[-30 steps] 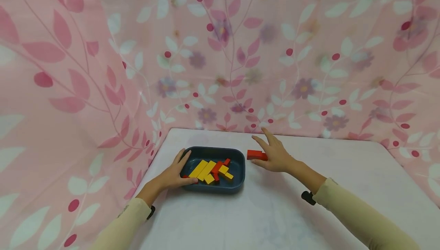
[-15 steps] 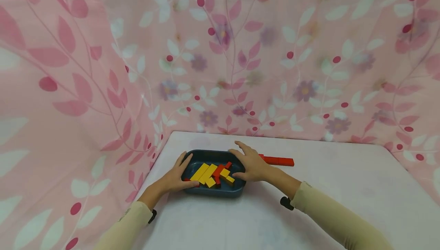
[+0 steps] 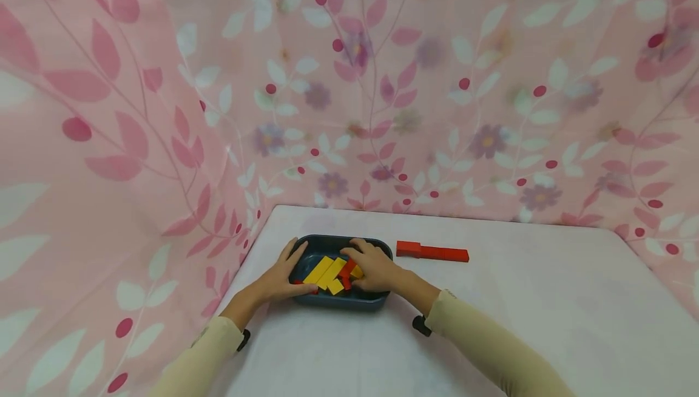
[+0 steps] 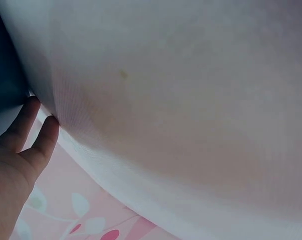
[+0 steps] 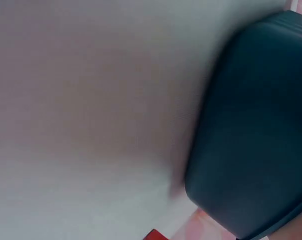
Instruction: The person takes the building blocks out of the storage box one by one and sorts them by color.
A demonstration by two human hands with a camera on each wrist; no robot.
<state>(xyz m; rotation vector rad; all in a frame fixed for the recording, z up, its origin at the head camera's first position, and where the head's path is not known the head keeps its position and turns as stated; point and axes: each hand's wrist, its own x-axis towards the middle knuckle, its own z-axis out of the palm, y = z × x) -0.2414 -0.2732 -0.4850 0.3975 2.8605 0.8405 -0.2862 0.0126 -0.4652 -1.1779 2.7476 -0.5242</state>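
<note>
A dark blue tray holds several yellow blocks and red blocks. My left hand grips the tray's left end, its thumb over the near rim beside a red block. In the left wrist view, two fingers of that hand stretch along the outside of the tray. Over the right end my right hand reaches inside, thumb and forefinger apart around the red and yellow blocks there. Its palm hides part of them. The right wrist view shows the tray's outer wall close up.
Right of the tray, red blocks form a row on the white tabletop, with a higher one at its left end. A corner of a red block shows in the right wrist view. Pink floral cloth hangs behind and at left.
My right hand has left the red row and moved left over the tray's rim, down among the blocks. The row is now fully visible. My left hand keeps its place on the tray.
</note>
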